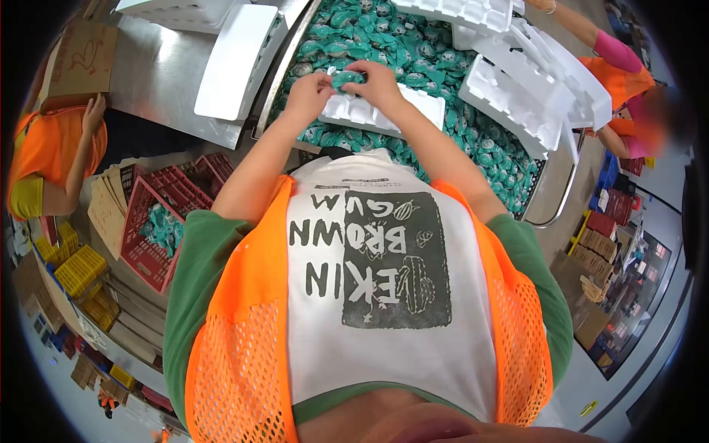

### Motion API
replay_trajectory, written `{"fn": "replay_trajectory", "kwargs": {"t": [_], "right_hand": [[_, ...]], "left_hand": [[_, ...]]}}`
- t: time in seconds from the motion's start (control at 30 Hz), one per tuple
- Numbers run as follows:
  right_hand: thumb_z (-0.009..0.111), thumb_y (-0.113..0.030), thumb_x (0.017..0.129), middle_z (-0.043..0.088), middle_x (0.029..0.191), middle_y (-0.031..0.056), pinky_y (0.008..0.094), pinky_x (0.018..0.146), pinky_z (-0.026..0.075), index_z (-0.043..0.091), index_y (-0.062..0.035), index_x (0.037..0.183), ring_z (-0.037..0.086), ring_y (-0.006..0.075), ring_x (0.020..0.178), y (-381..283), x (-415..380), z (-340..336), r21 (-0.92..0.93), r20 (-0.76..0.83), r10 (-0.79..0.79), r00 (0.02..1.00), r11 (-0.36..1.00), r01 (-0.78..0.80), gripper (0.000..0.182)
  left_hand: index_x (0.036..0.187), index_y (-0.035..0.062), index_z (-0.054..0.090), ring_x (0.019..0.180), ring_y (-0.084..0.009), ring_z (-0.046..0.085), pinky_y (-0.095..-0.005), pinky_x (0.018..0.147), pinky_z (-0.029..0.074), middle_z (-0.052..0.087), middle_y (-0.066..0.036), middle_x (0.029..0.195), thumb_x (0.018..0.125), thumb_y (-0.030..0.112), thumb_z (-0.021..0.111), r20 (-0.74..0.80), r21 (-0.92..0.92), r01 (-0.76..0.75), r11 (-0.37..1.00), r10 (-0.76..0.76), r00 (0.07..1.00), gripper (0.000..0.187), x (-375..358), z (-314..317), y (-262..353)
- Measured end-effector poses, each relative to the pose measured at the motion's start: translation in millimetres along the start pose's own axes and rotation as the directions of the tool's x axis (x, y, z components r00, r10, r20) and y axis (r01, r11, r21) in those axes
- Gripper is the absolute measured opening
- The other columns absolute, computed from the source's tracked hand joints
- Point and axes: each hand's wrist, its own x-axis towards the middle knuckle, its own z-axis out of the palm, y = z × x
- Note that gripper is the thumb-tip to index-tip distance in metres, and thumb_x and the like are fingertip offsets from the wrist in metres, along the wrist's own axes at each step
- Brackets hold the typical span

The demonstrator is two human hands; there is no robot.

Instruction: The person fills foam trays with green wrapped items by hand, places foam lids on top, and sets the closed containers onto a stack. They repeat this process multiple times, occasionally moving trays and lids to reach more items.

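A small teal-wrapped packet is between my two hands, over the left end of a white foam tray with moulded pockets. My right hand grips the packet from its right side, thumb and fingers closed. At its left end, my left hand has its fingers curled in and pinched against it. Beneath the tray spreads a deep heap of similar teal packets in a large metal-rimmed bin.
More white foam trays lie stacked on the heap at right, with a co-worker in an orange vest beside them. At left are a steel table, white foam boxes, a red crate with teal packets, and another person by a cardboard box.
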Motion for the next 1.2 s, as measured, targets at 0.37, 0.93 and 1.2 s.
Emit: {"fn": "replay_trajectory", "kwargs": {"t": [0.37, 0.93, 1.2], "right_hand": [[0.081, -0.024, 0.071, 0.064, 0.100, 0.0129, 0.0434, 0.073, 0.054, 0.069, -0.0118, 0.099, 0.066, 0.0309, 0.093, -35, 20, 8, -0.496, 0.226, -0.101, 0.969, 0.844, 0.204, 0.033], [0.080, -0.027, 0.074, 0.067, 0.112, 0.0130, 0.0407, 0.088, 0.052, 0.064, -0.0104, 0.114, 0.064, 0.0303, 0.104, 30, 118, 27, -0.465, 0.190, -0.089, 0.978, 0.869, 0.170, 0.046], [0.074, -0.023, 0.085, 0.063, 0.115, 0.0071, 0.0341, 0.087, 0.047, 0.054, -0.0082, 0.129, 0.060, 0.0207, 0.108, 38, 52, -32, 0.615, 0.063, 0.116, 0.991, 0.778, -0.130, 0.052]], "left_hand": [[0.101, 0.0050, 0.064, 0.098, -0.0285, 0.060, -0.0428, 0.086, 0.048, 0.060, -0.010, 0.103, 0.077, 0.004, 0.071, -0.291, 0.324, -0.136, 0.936, 0.235, 0.927, 0.025, -21, -20, -2], [0.111, 0.0054, 0.065, 0.142, -0.0261, 0.031, -0.0565, 0.114, 0.024, 0.043, -0.004, 0.144, 0.081, 0.022, 0.069, 0.011, 0.967, -0.109, 0.229, 0.391, 0.920, 0.034, 83, -41, -14], [0.121, 0.0021, 0.063, 0.121, -0.0284, 0.055, -0.0420, 0.096, 0.046, 0.056, -0.008, 0.133, 0.083, 0.021, 0.074, -0.249, 0.268, -0.258, 0.928, 0.325, 0.912, 0.044, 31, -56, 14]]}}
